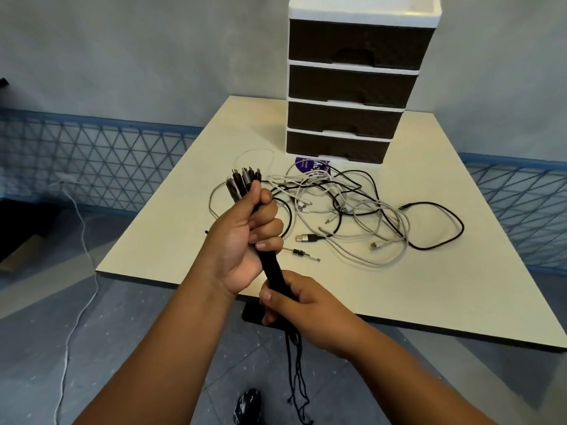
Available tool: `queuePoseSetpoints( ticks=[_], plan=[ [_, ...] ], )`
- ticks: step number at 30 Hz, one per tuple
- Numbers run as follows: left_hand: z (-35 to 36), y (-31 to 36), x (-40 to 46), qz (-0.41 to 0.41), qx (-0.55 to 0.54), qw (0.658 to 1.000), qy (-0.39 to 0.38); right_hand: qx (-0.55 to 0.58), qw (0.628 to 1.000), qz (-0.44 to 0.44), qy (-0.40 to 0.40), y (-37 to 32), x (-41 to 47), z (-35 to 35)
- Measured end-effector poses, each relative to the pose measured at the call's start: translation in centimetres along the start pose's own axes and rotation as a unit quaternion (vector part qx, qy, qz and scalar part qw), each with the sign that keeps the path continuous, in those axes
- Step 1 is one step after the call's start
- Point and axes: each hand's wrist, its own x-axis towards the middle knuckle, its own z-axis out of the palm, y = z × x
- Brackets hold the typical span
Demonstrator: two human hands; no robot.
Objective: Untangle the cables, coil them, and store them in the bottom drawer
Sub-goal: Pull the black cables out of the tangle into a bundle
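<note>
Cable bundle (271, 265) in both hands

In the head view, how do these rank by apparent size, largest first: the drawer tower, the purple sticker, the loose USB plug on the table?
1. Drawer tower, clearly largest.
2. Purple sticker, partly hidden under the tower and cables.
3. USB plug, smallest, though it lies nearer the camera.

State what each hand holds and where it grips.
Both hands grip one bundle of black cables: the left hand just below the connector ends, the right hand lower down, with the loose ends hanging beneath.
</note>
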Motion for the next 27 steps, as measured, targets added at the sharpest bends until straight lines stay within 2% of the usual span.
queuePoseSetpoints(
  ticks=[9, 14, 22, 25, 27],
  plan=[
    [-1.7, 3.5, 5.7, -0.03, 0.007, 1.0, -0.002, -0.013, 0.998, 0.026, 0.053, 1.3, 3.8, -1.9],
    [-1.8, 4.4, 9.1, -0.06, 0.025, 0.998, -0.011, 0.014, 0.988, 0.04, 0.151, 1.7, 4.2, -4.1],
    [0.8, 1.5, 13.4, -0.121, 0.051, 0.991, -0.04, 0.049, 0.925, 0.057, 0.373, 0.7, 1.4, -11.1],
    [2.0, 0.0, 14.5, -0.14, 0.054, 0.987, -0.05, 0.01, 0.897, 0.057, 0.438, 1.1, 0.7, -15.9],
    [2.8, -1.2, 15.4, -0.144, 0.061, 0.986, -0.054, -0.063, 0.866, 0.064, 0.492, 1.9, 0.7, -19.7]
  ],
)
